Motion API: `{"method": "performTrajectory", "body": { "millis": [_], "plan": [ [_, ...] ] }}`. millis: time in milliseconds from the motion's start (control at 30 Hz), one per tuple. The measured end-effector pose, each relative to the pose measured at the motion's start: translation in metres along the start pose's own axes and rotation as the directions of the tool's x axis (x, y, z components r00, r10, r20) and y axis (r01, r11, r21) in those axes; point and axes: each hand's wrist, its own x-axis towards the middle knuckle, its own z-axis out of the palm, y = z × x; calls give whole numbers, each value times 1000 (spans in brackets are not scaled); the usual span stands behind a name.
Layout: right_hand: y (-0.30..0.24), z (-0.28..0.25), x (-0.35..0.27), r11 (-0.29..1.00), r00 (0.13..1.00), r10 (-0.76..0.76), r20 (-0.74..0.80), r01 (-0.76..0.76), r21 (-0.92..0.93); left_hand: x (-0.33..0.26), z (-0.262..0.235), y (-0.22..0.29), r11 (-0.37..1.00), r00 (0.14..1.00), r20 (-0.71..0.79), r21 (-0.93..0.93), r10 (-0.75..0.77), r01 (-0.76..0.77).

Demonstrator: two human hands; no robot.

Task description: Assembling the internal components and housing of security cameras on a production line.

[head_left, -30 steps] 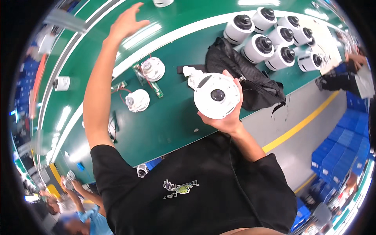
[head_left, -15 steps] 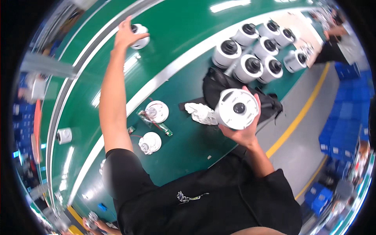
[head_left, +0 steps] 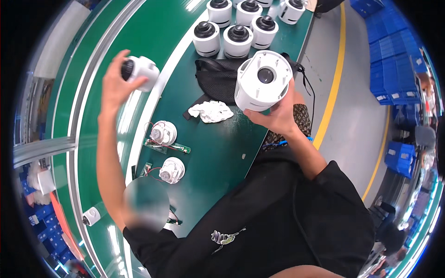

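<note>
My left hand (head_left: 116,85) is closed round a small white camera unit (head_left: 145,73) with a black ring-like end, tilted on its side above the green belt. In my right hand (head_left: 281,116) sits a larger white cylindrical housing (head_left: 250,92). Its flat face, with a dark round centre and small posts, is turned up, and my fingers wrap its lower right side. The two pieces are apart. On the dark green table below lie a crumpled white cloth (head_left: 211,111) and two round white parts (head_left: 164,133) with red wires and small circuit boards.
Several white cylindrical cameras (head_left: 238,41) with black tops stand at the far end of the table. A black bag (head_left: 218,76) lies in front of them. Another small white unit (head_left: 92,216) rests on the green belt (head_left: 99,139). Blue bins (head_left: 394,74) stand beyond the aisle.
My left hand has lifted the small camera unit off the belt and tipped it sideways, bringing it nearer. My right hand still holds the housing, now tilted to show its side. The view has shifted.
</note>
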Motion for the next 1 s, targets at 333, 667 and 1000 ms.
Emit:
{"method": "performTrajectory", "body": {
  "millis": [333,667,1000],
  "plan": [
    [-36,-82,-36,853,958,223,183,-282,439,-35,54,38,988,993,99,143,-67,52],
    [-44,-118,-51,912,921,21,388,-177,371,-73,38,313,765,839,-129,-358,528,-536],
    [-59,-136,-60,977,885,-135,446,45,207,-85,90,327,192,922,-346,-906,173,-376]
  ]
}}
